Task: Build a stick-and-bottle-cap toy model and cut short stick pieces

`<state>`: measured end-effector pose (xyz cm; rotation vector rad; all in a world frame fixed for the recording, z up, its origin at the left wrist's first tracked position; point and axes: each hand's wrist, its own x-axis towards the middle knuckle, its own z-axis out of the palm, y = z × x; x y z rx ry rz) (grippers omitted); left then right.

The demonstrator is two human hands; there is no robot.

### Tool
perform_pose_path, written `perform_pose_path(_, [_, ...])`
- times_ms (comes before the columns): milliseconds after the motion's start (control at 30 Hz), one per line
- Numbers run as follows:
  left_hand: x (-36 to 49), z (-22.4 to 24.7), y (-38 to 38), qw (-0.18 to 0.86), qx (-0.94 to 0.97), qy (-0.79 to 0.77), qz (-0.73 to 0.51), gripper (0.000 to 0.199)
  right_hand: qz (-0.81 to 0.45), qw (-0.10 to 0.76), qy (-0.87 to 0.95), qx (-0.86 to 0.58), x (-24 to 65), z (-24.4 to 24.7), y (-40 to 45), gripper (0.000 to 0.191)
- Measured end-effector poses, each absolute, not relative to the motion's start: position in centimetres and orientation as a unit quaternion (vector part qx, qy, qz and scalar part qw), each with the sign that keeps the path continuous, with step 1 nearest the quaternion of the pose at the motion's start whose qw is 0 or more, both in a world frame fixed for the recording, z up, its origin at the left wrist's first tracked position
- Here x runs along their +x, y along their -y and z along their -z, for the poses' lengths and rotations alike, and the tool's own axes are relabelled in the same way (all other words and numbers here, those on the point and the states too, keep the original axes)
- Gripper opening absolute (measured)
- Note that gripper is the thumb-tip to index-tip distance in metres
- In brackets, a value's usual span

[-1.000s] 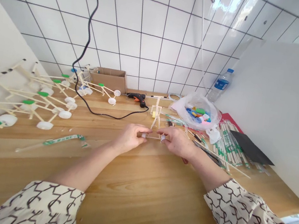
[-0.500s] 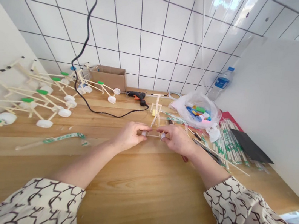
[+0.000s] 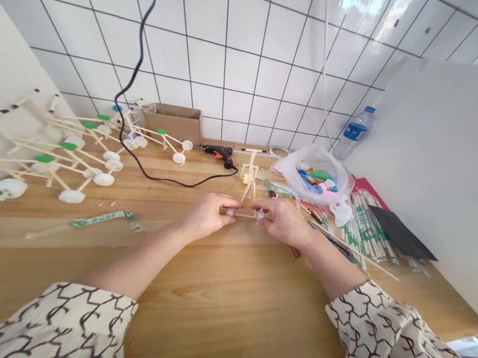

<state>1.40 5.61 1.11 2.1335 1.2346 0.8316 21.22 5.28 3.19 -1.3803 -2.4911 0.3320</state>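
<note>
A small frame of pale wooden sticks stands on the wooden table, with a yellow piece on its left side. At its near end a thin crossbar carries a white cap at each side. My left hand pinches the left white cap between thumb and fingers. On the other side, the thumb and fingers of my right hand close on the right white cap. Both hands rest low over the table, with the crossbar between them.
Several similar stick frames with white wheels fill the left. Behind are a cardboard box and a glue gun with a black cord. On the right lie a plastic bag of coloured caps, wrapped sticks and a bottle.
</note>
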Motion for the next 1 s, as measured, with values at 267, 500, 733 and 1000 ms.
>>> perform_pose_path(267, [1.43, -1.17, -5.58, 0.264, 0.792, -0.458, -0.306, 0.03, -0.114, 0.135, 0.86, -0.479, 21.18, -3.43, -5.26, 0.035])
perform_pose_path(500, [1.41, -1.09, -5.64, 0.274, 0.79, -0.455, -0.306, 0.03, -0.108, 0.145, 0.863, -0.471, 21.23, -3.28, -5.28, 0.035])
perform_pose_path(733, [1.42, -1.09, -5.67, 0.273, 0.791, -0.453, -0.308, 0.029, -0.107, 0.143, 0.867, -0.466, 21.39, -3.13, -5.32, 0.035])
perform_pose_path(1000, [1.41, -1.16, -5.57, 0.267, 0.791, -0.459, -0.305, 0.031, -0.11, 0.139, 0.865, -0.47, 21.25, -3.41, -5.16, 0.035])
